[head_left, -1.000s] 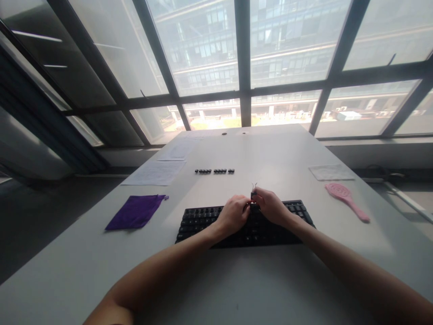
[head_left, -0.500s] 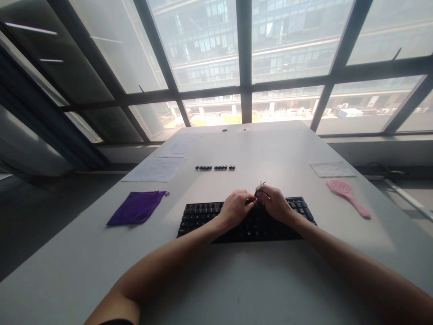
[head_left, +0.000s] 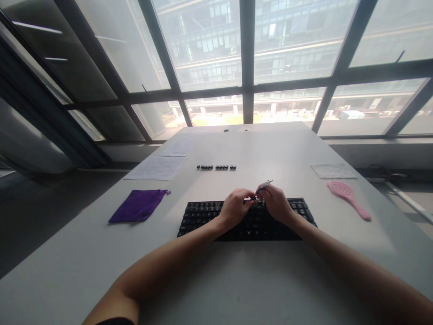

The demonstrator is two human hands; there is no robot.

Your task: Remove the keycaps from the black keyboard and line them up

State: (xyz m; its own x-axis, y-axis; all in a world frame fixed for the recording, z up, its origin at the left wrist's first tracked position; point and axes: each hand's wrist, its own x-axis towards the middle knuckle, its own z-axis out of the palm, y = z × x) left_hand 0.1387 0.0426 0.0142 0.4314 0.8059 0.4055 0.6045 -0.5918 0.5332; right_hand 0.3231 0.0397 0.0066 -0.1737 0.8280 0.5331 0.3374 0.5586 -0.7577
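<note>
A black keyboard (head_left: 203,216) lies across the table in front of me, with both hands over its upper middle part. In my right hand (head_left: 275,201) is a small keycap puller (head_left: 268,183), gripped between the fingers, its thin metal ends sticking up past them. My left hand (head_left: 237,205) is closed in a pinch right beside it, thumb and forefinger meeting at the right fingertips. Whatever sits between the left fingertips is small, dark and mostly hidden. Beyond the keyboard, several black keycaps (head_left: 221,167) stand in a row with gaps.
To the left lie a purple drawstring pouch (head_left: 137,206) and sheets of paper (head_left: 155,168). A pink hairbrush (head_left: 348,197) and a flat clear packet (head_left: 333,171) are on the right. The white table (head_left: 264,149) reaches toward large windows.
The puller has tilted to the right in my right hand, so its metal ends show more. Both hands stay together over the keyboard; the view has shifted slightly.
</note>
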